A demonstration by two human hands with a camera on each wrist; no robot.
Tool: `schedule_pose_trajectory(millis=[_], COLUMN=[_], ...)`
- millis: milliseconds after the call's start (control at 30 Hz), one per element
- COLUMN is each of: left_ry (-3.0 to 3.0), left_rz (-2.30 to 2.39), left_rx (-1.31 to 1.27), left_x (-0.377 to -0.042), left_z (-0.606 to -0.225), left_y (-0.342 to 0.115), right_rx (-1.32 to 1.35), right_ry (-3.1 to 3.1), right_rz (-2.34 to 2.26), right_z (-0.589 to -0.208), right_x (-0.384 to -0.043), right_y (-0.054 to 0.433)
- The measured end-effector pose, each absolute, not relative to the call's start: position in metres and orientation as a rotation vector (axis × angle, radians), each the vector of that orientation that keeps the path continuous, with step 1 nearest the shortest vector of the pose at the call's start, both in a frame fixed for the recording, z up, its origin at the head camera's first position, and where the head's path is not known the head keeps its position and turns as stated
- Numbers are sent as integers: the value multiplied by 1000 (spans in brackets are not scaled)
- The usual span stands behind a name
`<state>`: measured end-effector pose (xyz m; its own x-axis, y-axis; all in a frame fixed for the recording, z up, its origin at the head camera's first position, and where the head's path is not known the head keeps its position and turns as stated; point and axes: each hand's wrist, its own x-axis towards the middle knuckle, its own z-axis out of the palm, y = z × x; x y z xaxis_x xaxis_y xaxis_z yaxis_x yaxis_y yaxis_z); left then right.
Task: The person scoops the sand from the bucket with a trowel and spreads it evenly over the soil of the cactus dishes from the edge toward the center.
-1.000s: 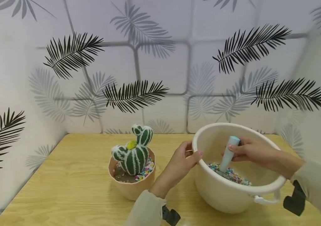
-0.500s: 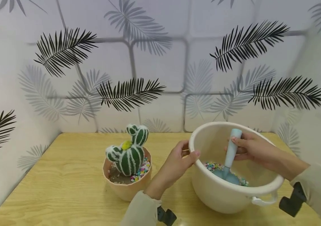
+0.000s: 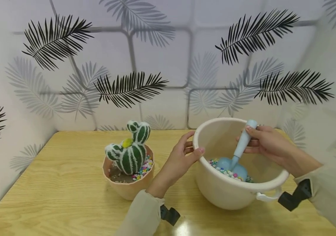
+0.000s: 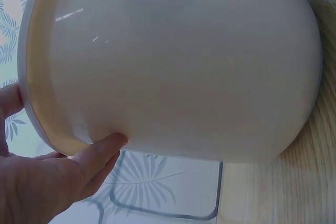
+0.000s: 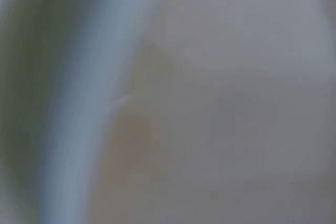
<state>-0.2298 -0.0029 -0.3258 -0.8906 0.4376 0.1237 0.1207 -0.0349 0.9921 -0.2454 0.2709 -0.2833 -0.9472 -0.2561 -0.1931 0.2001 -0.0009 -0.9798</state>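
A cream plastic bucket (image 3: 224, 195) stands tilted toward me on the right of the table. My left hand (image 3: 179, 160) grips its left rim, thumb over the edge and fingers on the outside; the left wrist view shows fingertips against the bucket's outer wall (image 4: 184, 66). Reaching in from the right, my right hand (image 3: 269, 144) holds the handle of a light-blue shovel (image 3: 242, 141). The shovel's blade lies among multicoloured pebbles (image 3: 231, 174) at the bottom, partly hidden by the front rim. Blurred bucket surfaces fill the right wrist view.
Left of the bucket, a peach pot (image 3: 131, 189) holds a green-and-white toy cactus (image 3: 131, 160) with pebbles on one side of it. A white handle (image 3: 266, 197) sticks out at the bucket's front right. Leaf-patterned walls (image 3: 156, 55) enclose the wooden table (image 3: 61, 183).
The shovel's blade has come from under the pebbles into sight and moved left, its handle leaning further right. My left hand stays on the rim. The head view has tipped down and shifted right.
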Motion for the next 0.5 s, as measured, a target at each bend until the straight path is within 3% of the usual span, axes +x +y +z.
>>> schedule_pose_trajectory(millis=[500], left_ry=[2118], left_rz=[2127], left_rx=[674], left_x=[-218], left_z=[-339], left_y=[-10], right_rx=[-164], right_ry=[1736], right_rz=[-2175], right_z=[-284], right_x=[-247], right_y=[279])
